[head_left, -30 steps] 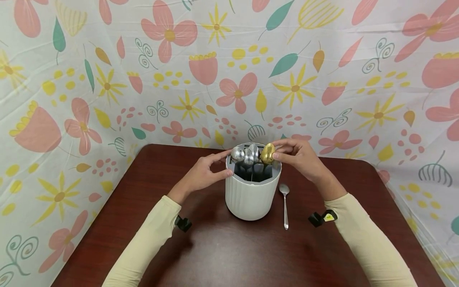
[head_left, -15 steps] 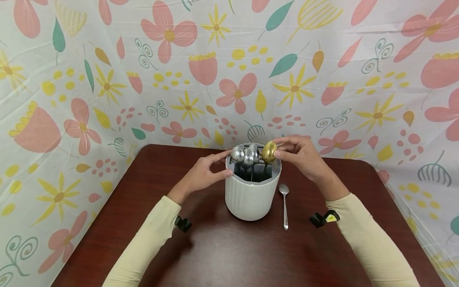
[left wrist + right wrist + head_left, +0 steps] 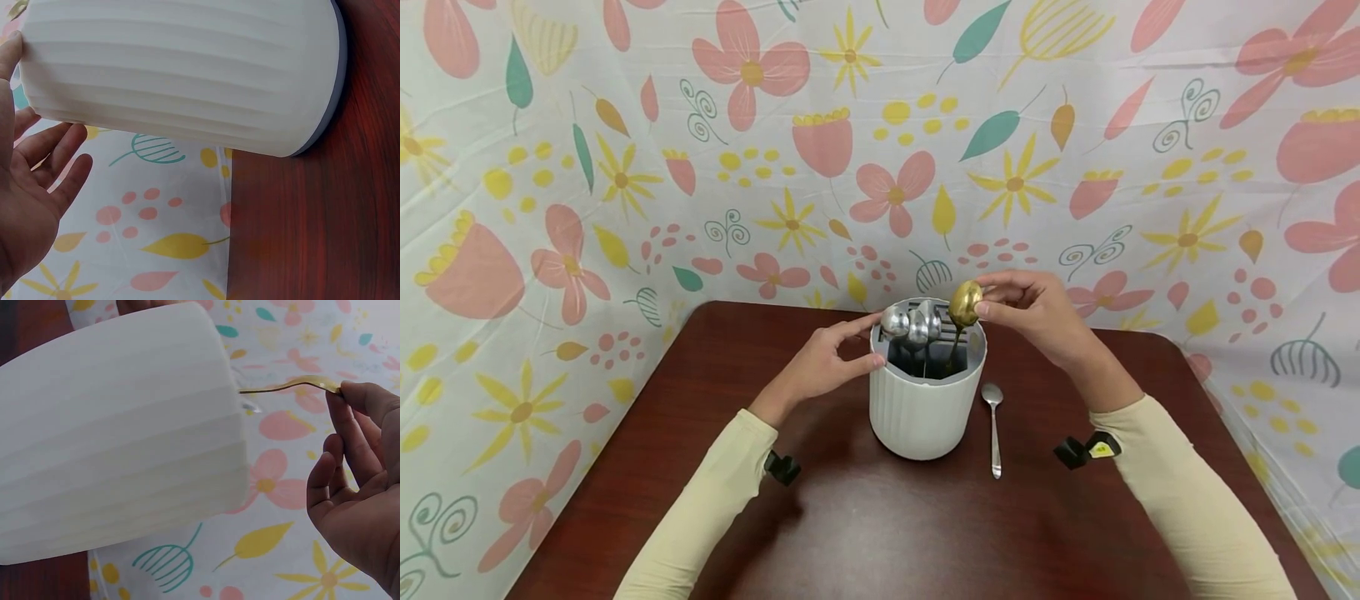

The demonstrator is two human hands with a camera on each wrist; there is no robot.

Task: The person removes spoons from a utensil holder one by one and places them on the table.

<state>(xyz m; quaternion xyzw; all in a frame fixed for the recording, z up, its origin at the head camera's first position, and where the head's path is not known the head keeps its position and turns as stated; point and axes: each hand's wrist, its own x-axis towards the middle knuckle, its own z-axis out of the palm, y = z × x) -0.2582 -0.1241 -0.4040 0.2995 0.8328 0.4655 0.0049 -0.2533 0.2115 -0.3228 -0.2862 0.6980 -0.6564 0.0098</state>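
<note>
A white ribbed utensil holder [image 3: 921,421] stands upright on the table. My left hand [image 3: 820,364] steadies it, thumb and index finger on its upper left rim. The left wrist view shows the fingers [image 3: 59,147] against its side, some bent slightly away. My right hand [image 3: 1041,321] pinches a gold spoon [image 3: 966,303] by its bowl, between thumb and fingers. The spoon's handle still reaches down into the holder, and its lower end is hidden. Several silver spoons [image 3: 916,325] stand in the holder with bowls up. The right wrist view shows the gold spoon edge-on [image 3: 294,383].
A silver spoon [image 3: 994,429] lies on the dark wood table [image 3: 880,533] just right of the holder, its bowl toward the back. A flower-print cloth [image 3: 887,125] hangs behind the table and along both sides.
My right hand has raised the gold spoon up and slightly right, so more of its handle shows above the holder. The left hand has kept its place at the rim.
</note>
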